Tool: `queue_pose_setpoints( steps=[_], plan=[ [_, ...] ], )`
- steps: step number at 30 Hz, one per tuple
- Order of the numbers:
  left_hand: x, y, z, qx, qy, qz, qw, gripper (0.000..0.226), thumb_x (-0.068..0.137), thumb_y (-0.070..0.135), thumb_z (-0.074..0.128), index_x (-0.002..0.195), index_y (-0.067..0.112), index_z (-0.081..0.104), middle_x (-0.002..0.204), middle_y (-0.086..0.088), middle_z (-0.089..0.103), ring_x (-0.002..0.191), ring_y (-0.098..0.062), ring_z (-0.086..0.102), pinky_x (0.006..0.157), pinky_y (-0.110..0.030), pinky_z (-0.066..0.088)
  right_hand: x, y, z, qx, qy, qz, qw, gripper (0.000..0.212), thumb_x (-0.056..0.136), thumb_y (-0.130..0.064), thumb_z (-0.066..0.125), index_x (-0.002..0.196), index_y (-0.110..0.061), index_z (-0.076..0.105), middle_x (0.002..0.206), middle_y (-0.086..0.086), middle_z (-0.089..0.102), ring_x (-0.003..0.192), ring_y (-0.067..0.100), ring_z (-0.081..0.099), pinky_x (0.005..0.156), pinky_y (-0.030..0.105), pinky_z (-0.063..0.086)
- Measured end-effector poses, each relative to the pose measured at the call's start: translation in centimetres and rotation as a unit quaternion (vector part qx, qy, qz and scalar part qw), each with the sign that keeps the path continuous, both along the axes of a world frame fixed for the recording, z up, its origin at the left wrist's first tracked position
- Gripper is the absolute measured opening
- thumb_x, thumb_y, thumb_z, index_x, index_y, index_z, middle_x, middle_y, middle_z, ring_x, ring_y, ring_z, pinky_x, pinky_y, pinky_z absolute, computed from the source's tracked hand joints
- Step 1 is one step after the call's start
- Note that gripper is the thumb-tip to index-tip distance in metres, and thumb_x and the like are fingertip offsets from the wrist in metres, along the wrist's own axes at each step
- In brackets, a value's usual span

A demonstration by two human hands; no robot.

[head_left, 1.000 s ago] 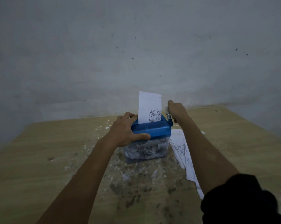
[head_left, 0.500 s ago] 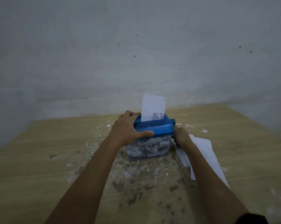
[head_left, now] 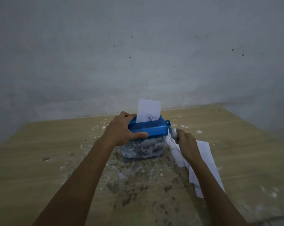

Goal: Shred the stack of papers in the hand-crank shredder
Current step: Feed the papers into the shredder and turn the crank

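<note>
At frame centre my left hand (head_left: 121, 132) clamps the shredder (head_left: 147, 129) steady on the worktop (head_left: 40, 160) while my right fingers (head_left: 180, 136) clench the crank (head_left: 171, 133), drawing down the sheet (head_left: 147, 111); spare papers (head_left: 206, 159) wait right.

Shredder lid (head_left: 147, 129) blue, bin (head_left: 142, 149) under it clear, full of white-grey shreds. Sheet (head_left: 147, 110) in its slot white with black print. Surface (head_left: 40, 160) light wood-grain, dark specks and white flecks around the shredder.
</note>
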State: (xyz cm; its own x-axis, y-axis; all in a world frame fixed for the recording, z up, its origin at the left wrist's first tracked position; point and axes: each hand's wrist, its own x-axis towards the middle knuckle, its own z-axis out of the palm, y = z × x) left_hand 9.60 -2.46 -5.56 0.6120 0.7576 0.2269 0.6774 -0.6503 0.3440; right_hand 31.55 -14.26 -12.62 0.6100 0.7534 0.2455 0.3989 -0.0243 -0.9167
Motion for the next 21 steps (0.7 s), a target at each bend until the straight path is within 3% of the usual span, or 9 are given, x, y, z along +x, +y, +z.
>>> queue_pose_setpoints(
  steps=[4,8,10,14,18,21],
  plan=[
    [-0.1,0.4,0.1,-0.008,0.020,-0.012,1.000,0.111,0.063,0.088,0.056,0.154,0.029,0.031,0.138,0.001,0.038,0.124,-0.023,0.043,0.102,-0.045,0.047,-1.2,0.0,1.0,0.106,0.034,-0.037,0.993,0.050,0.101,-0.034,0.044,0.061,-0.007,0.052,0.054,0.006,0.041,0.049,0.010,0.038,0.051,0.028,0.034],
    [-0.3,0.9,0.1,-0.010,0.024,-0.024,0.999,0.115,0.062,0.093,0.054,0.154,0.028,0.030,0.139,0.002,0.037,0.124,-0.024,0.042,0.103,-0.047,0.047,-1.6,1.0,2.8,0.155,0.025,-0.073,0.985,0.054,0.103,-0.030,0.041,0.050,-0.017,0.040,0.048,-0.002,0.033,0.041,0.004,0.029,0.042,0.021,0.026],
    [-0.3,1.0,0.0,-0.016,0.020,-0.027,0.999,0.117,0.059,0.094,0.052,0.154,0.028,0.031,0.139,0.003,0.036,0.124,-0.023,0.041,0.103,-0.047,0.046,-1.5,1.8,4.0,0.175,0.021,-0.083,0.981,0.054,0.103,-0.030,0.040,0.051,-0.017,0.039,0.048,-0.001,0.034,0.042,0.008,0.030,0.042,0.025,0.026],
    [-0.3,1.1,-0.1,-0.010,0.012,-0.031,0.999,0.118,0.057,0.095,0.047,0.153,0.028,0.033,0.137,0.004,0.038,0.122,-0.022,0.040,0.104,-0.045,0.044,-0.6,4.0,7.1,0.168,0.001,-0.067,0.984,0.050,0.101,-0.024,0.038,0.056,-0.007,0.051,0.051,0.003,0.044,0.039,0.004,0.037,0.043,0.019,0.033],
    [0.1,1.4,-0.2,0.003,0.016,-0.026,1.000,0.117,0.058,0.096,0.046,0.152,0.028,0.034,0.135,0.003,0.039,0.119,-0.021,0.042,0.103,-0.044,0.045,1.1,6.4,8.2,0.098,0.008,-0.055,0.994,0.041,0.091,-0.028,0.040,0.057,-0.008,0.048,0.056,0.010,0.048,0.051,0.018,0.041,0.054,0.030,0.033],
    [0.2,1.8,-0.3,0.000,0.010,-0.035,0.999,0.117,0.058,0.097,0.046,0.152,0.027,0.035,0.133,0.004,0.039,0.118,-0.021,0.042,0.103,-0.044,0.045,1.7,7.6,8.4,0.070,0.001,-0.052,0.996,0.048,0.086,-0.036,0.036,0.061,0.001,0.053,0.063,0.018,0.059,0.057,0.028,0.049,0.057,0.035,0.041]
  ],
)
